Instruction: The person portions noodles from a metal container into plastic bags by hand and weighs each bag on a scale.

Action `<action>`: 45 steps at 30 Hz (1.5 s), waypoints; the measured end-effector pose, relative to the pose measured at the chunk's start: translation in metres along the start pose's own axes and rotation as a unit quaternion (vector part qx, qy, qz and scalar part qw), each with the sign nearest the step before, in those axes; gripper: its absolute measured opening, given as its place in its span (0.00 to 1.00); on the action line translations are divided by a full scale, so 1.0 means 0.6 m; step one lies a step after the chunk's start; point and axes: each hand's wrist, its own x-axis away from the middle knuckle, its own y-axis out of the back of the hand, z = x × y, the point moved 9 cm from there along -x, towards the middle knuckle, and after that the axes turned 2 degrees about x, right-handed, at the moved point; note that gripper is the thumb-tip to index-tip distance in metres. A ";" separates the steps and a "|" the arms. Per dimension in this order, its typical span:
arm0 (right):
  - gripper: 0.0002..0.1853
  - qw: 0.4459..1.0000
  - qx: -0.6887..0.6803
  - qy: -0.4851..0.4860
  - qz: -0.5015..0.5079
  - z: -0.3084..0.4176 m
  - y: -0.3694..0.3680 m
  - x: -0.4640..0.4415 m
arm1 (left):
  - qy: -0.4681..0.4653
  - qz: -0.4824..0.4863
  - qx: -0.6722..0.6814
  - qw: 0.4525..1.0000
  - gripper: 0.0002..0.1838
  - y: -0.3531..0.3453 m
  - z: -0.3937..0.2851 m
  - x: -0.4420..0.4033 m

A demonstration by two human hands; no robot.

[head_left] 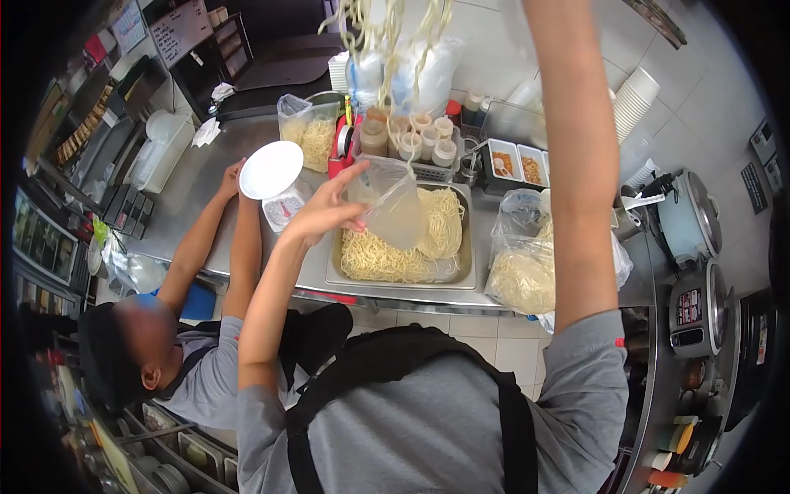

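Observation:
My left hand grips a clear plastic bag by its edge, above a metal tray of pale yellow noodles. The bag's mouth faces up and it looks cloudy inside. My right arm is raised high, and its hand lies beyond the top edge of the view. Long noodle strands hang down from the top of the picture, over the bag. What holds them is out of sight.
At left, a co-worker's hands are at a white plate over a kitchen scale. Bagged noodles lie right of the tray. Sauce bottles stand behind it. Cookers line the right side.

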 end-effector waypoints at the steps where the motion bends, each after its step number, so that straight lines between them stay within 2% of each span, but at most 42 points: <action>1: 0.22 1.000 -0.015 -0.010 -0.004 -0.007 0.003 0.001 | 0.005 0.006 -0.002 1.000 0.41 -0.002 -0.010 -0.013; 7: 0.22 0.977 -0.163 -0.127 -0.042 -0.118 0.019 0.039 | 0.040 0.005 -0.004 0.999 0.37 0.001 -0.055 -0.065; 9: 0.22 0.973 -0.170 -0.150 -0.048 -0.171 0.021 0.075 | 0.043 0.003 -0.006 0.999 0.37 0.008 -0.059 -0.076; 12: 0.21 0.986 -0.092 -0.136 -0.042 -0.254 0.026 0.157 | 0.008 0.001 -0.032 0.999 0.38 0.011 -0.072 -0.093; 13: 0.22 0.978 0.011 -0.201 -0.055 -0.291 0.034 0.182 | -0.009 0.000 -0.044 0.999 0.39 0.012 -0.075 -0.099; 14: 0.22 0.986 0.033 -0.163 -0.030 -0.365 0.055 0.199 | -0.010 0.011 -0.090 0.996 0.42 0.016 -0.068 -0.109; 15: 0.28 0.991 0.006 -0.119 0.059 -0.330 0.020 0.214 | -0.024 0.019 -0.107 0.994 0.44 0.015 -0.063 -0.117; 16: 0.26 0.990 -0.058 -0.122 0.034 -0.346 0.017 0.242 | -0.038 0.027 -0.124 0.991 0.45 0.012 -0.054 -0.121; 17: 0.26 0.986 -0.020 -0.148 0.078 -0.373 0.006 0.256 | -0.050 0.034 -0.140 0.988 0.46 0.009 -0.044 -0.124; 19: 0.25 0.964 0.056 -0.202 0.161 -0.419 -0.011 0.279 | -0.175 0.042 -0.328 0.927 0.49 -0.017 -0.039 -0.123; 21: 0.24 0.905 0.302 -0.224 0.198 -0.422 -0.013 0.285 | -0.257 0.024 -0.506 0.823 0.51 -0.053 -0.019 -0.110; 22: 0.24 0.853 0.418 -0.231 0.211 -0.423 -0.009 0.290 | -0.238 0.030 -0.502 0.831 0.51 -0.059 -0.007 -0.105; 23: 0.24 0.932 0.194 -0.243 0.188 -0.434 -0.014 0.302 | -0.220 0.035 -0.499 0.837 0.52 -0.067 -0.008 -0.094; 24: 0.25 0.957 -0.040 -0.242 0.154 -0.451 -0.009 0.317 | -0.201 0.040 -0.496 0.844 0.52 -0.074 -0.007 -0.087; 25: 0.25 0.928 -0.273 -0.227 0.113 -0.455 -0.005 0.326 | -0.174 0.042 -0.493 0.851 0.52 -0.077 -0.001 -0.086; 27: 0.26 0.925 -0.265 -0.271 0.024 -0.398 -0.015 0.340 | -0.120 0.044 -0.486 0.865 0.53 -0.078 0.013 -0.086; 28: 0.26 0.920 -0.260 -0.293 -0.020 -0.380 -0.016 0.345 | -0.140 0.036 -0.481 0.865 0.53 -0.080 0.011 -0.086; 31: 0.27 0.955 -0.185 -0.232 -0.007 -0.438 -0.018 0.342 | -0.200 0.021 -0.456 0.867 0.52 -0.084 0.004 -0.084; 32: 0.28 0.929 -0.311 -0.201 -0.023 -0.439 -0.037 0.332 | -0.219 0.020 -0.443 0.869 0.51 -0.085 -0.007 -0.080; 33: 0.28 0.972 -0.097 -0.208 0.052 -0.442 -0.046 0.329 | -0.238 0.021 -0.430 0.871 0.51 -0.086 -0.017 -0.076; 34: 0.29 0.963 0.121 -0.206 0.123 -0.449 -0.049 0.324 | -0.233 0.017 -0.426 0.874 0.50 -0.086 -0.017 -0.075; 36: 0.28 0.877 0.376 -0.198 0.225 -0.456 -0.060 0.312 | -0.223 0.012 -0.415 0.882 0.50 -0.087 -0.014 -0.073; 39: 0.24 0.778 0.495 -0.193 0.334 -0.477 -0.083 0.283 | -0.068 0.025 -0.243 0.967 0.49 -0.042 0.012 -0.080; 43: 0.16 0.765 0.466 -0.240 0.374 -0.404 -0.079 0.251 | -0.044 0.018 -0.088 0.995 0.50 -0.006 0.008 -0.082; 44: 0.22 0.743 0.487 -0.202 0.411 -0.337 -0.099 0.242 | -0.036 0.017 -0.062 0.997 0.50 -0.004 0.000 -0.080; 45: 0.26 0.800 0.451 -0.172 0.357 -0.312 -0.088 0.234 | -0.028 0.017 -0.036 0.999 0.50 -0.003 -0.006 -0.078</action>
